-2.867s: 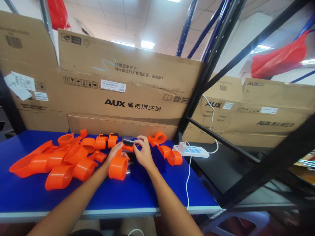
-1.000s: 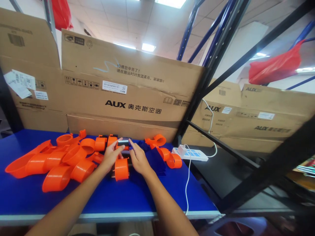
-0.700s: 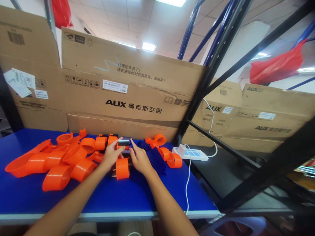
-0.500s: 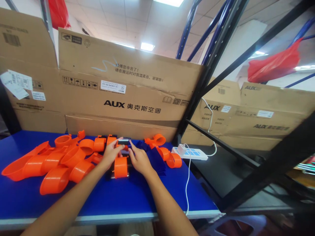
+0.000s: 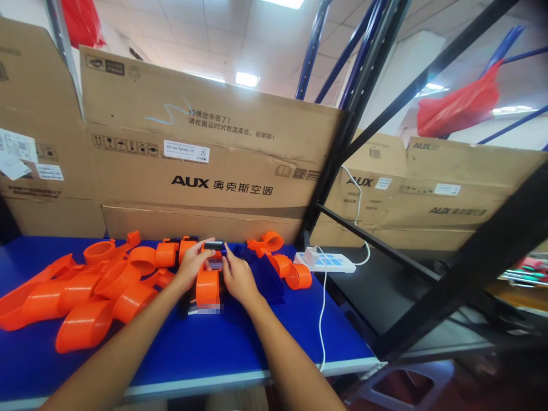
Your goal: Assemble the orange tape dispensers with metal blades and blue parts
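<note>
My left hand (image 5: pixel 192 265) pinches the left side of a small dark, shiny-topped piece (image 5: pixel 213 245) with orange under it. At its right end my right hand (image 5: pixel 238 277) has its fingers closed on a dark blue strip (image 5: pixel 223 249), partly hidden by the fingertips. Just below the hands stands an orange plastic ring (image 5: pixel 208 287); I cannot tell whether it is joined to the held piece. Dark blue sheet-like material (image 5: pixel 268 279) lies right of my right hand.
Many orange plastic rings (image 5: pixel 88 319) are heaped at the left of the blue table (image 5: pixel 184 359). More orange rings (image 5: pixel 298 275) lie right of my hands, beside a white power strip (image 5: pixel 327 261) with a cable trailing over the front edge. Cardboard (image 5: pixel 141 177) stands behind.
Both hands have come together around the dark piece since the earliest frame, and the blue strip now shows at my right fingertips. The camera view has turned slightly right.
</note>
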### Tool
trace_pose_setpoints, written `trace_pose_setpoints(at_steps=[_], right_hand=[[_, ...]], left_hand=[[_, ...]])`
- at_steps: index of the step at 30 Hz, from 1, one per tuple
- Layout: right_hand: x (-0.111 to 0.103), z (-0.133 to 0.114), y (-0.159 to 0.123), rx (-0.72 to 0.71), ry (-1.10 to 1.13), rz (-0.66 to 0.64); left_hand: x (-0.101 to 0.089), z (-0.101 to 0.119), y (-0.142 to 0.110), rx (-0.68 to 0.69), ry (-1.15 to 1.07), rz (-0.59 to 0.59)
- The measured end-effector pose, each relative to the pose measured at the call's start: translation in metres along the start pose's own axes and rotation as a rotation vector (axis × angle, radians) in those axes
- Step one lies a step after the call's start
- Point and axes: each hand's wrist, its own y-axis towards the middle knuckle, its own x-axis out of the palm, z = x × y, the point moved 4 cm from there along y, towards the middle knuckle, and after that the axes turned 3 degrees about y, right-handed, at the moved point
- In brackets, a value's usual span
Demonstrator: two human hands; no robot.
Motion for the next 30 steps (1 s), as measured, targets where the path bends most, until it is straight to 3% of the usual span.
trace_pose_setpoints(at_steps=[9, 25, 30], right_hand=[[-0.0035, -0.0039, -0.0009, -0.036, -0.097, -0.045], [0.0008, -0.0054, -0.0029, 0.031, -0.306, -0.102], [-0.0007, -0.0059, -0.0032, -0.001, -0.233, -0.116]], left_hand=[[-0.0039, -0.0017, -0.0018, 0.012, 0.028, 0.011], [-0.0054, -0.0093, -0.0030, 0.003, 0.030, 0.045], [-0.0040, -0.0085, -0.0041, -0.015, 0.002, 0.039]])
